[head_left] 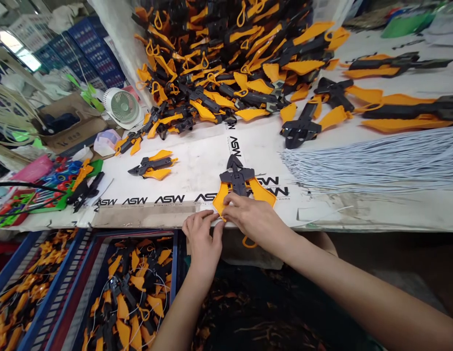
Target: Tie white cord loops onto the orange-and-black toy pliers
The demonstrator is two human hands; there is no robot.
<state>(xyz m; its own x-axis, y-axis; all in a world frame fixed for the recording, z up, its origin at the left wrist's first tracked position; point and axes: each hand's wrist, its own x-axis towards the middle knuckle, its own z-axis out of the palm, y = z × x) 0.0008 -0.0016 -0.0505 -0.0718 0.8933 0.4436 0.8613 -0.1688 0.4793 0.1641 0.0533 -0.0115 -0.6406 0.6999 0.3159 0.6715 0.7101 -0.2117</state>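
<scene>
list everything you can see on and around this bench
pliers heap: many, orange and black, bench back
loose pliers: several, orange and black, on the sheet
pliers under the hands: one, orange and black, bench edge
printed sheet: one, white with black ASW lettering, on bench
cord bundle: one, white, bench right
desk fan: one, white, back left
crates: several, blue, stacked far left
trays: two, blue-rimmed, below the bench, holding pliers
left hand: at orange handle
right hand: on orange handle

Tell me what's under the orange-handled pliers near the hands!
The pliers lie on a white sheet with black ASW letters. The part right beneath them is covered, so it can't be seen.
</scene>
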